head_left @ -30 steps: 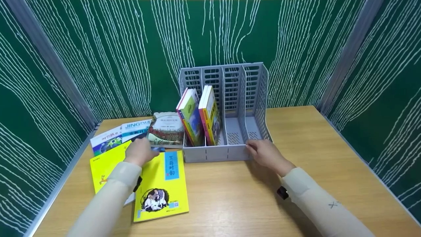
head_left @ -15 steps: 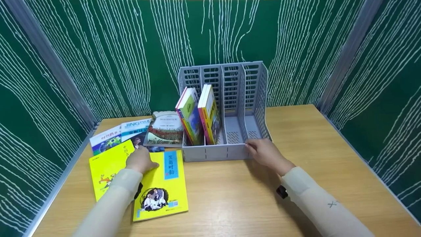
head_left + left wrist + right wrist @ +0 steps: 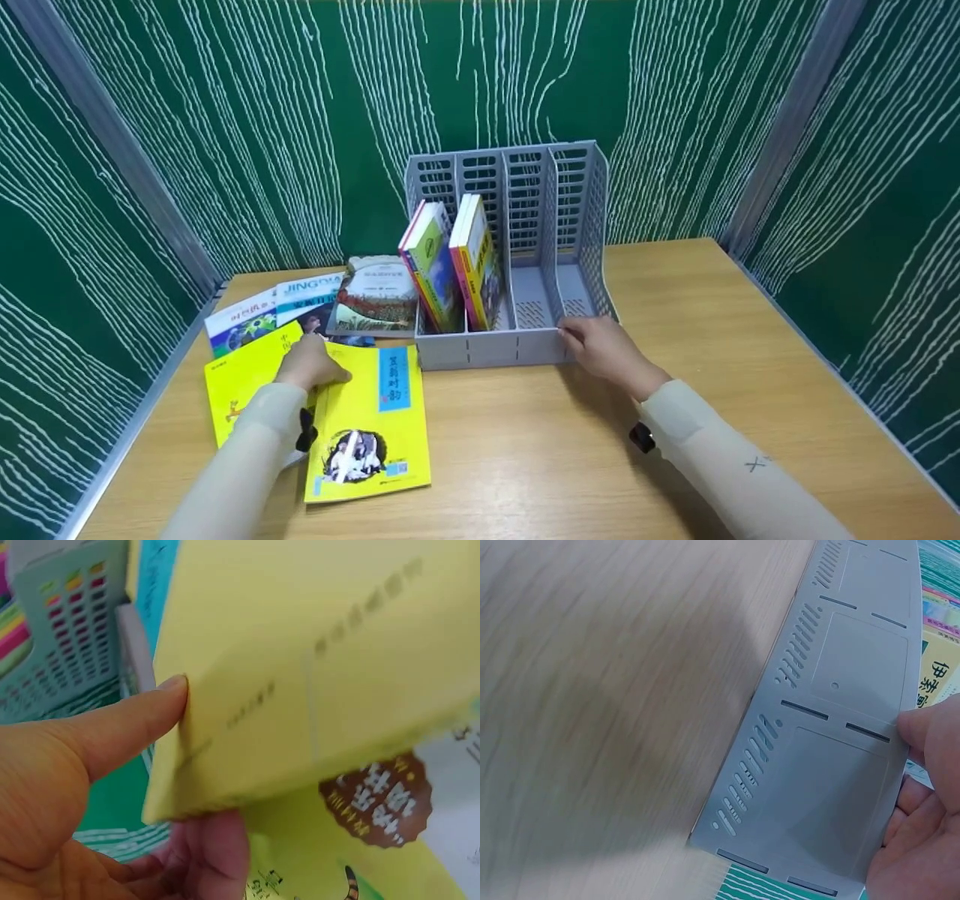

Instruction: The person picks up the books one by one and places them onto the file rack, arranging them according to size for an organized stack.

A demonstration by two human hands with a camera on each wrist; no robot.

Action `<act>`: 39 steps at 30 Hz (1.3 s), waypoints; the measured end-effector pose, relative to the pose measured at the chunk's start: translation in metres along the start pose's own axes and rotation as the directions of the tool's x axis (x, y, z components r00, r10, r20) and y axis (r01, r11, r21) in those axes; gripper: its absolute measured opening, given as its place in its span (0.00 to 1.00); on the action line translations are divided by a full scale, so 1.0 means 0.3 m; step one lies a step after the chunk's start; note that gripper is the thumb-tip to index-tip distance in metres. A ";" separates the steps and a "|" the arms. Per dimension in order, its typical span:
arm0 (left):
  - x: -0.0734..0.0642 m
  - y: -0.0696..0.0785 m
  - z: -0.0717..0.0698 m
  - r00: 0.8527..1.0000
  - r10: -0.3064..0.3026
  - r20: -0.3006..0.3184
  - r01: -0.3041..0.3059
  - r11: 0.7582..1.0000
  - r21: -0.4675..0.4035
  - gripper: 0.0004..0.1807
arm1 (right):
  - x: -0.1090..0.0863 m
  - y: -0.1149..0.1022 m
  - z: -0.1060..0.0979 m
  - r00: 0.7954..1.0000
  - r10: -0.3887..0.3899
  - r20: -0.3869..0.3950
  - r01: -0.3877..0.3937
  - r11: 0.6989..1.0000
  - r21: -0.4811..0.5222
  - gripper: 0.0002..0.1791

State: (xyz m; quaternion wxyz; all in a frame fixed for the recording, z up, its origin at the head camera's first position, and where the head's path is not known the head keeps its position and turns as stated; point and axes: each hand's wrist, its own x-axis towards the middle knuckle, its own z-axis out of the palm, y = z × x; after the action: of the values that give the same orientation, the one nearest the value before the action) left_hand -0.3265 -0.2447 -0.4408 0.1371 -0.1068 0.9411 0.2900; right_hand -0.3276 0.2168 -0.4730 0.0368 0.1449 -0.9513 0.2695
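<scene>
My left hand [image 3: 310, 364] pinches a yellow book [image 3: 367, 420] at its upper left corner. The left wrist view shows the thumb [image 3: 142, 714] on one face and curled fingers under the book's edge. A blue title label [image 3: 395, 380] and a round picture mark its cover. A second yellow book [image 3: 229, 386] lies beneath and to the left, partly hidden by my arm. My right hand [image 3: 606, 346] grips the front rim of a grey file organizer [image 3: 491, 351], thumb outside and fingers over the edge. Several books [image 3: 480, 262] stand upright in its two left compartments.
Left of the organizer, a landscape-covered book [image 3: 377, 292], a blue-and-white book [image 3: 307, 289] and a white book with a green picture [image 3: 244, 319] overlap on the wooden table [image 3: 705, 322]. Green walls with white streaks [image 3: 675, 112] enclose the table.
My left hand has come down and toward me from the upper books to the yellow book's corner, and that book has tilted slightly. My right hand stays on the organizer's rim.
</scene>
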 end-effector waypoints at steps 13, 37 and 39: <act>-0.003 -0.018 -0.073 0.989 -0.024 0.146 0.050 0.983 -0.178 0.37 | -0.003 0.012 0.008 0.990 -0.117 -0.082 0.115 0.993 -0.028 0.11; -0.016 -0.060 -0.179 0.961 0.242 0.135 -0.147 0.858 -0.491 0.30 | -0.001 0.017 0.009 0.988 -0.127 -0.086 0.124 0.992 -0.031 0.10; -0.019 -0.058 -0.187 0.955 0.266 0.130 -0.164 0.839 -0.518 0.31 | -0.002 0.017 0.010 0.987 -0.127 -0.093 0.125 0.992 -0.031 0.10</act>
State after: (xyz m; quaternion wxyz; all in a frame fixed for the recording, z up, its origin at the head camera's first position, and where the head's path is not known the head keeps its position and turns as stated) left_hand -0.3273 -0.2904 -0.4033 0.1632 -0.0029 0.8208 0.5474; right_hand -0.3284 0.2194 -0.4782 0.1006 0.1915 -0.9407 0.2613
